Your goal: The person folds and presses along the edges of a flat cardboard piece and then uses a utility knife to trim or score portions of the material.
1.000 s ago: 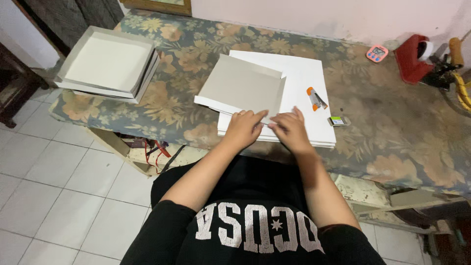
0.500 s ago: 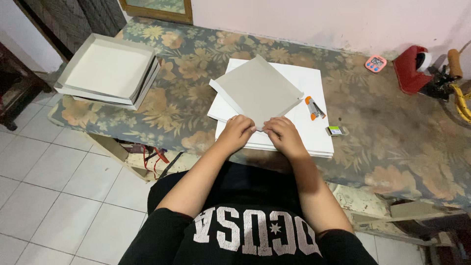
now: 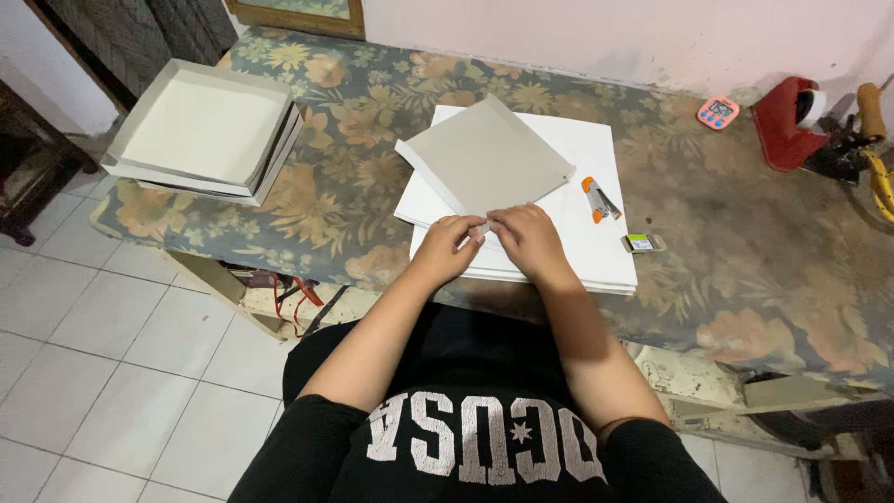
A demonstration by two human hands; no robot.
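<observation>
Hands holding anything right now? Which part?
Yes. Left hand and right hand both pinch the near corner of the grey cardboard piece, which lies on the white sheet stack.

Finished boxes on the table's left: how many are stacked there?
2 show: an open box on top, another box under it at the table's left end. More may be hidden.

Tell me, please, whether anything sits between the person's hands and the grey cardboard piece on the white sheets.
Nothing visible does. The left hand and right hand are already at the near corner of the grey cardboard piece, fingertips pinching its edge. The orange stapler lies off to the right on the white sheets, apart from both hands.
</observation>
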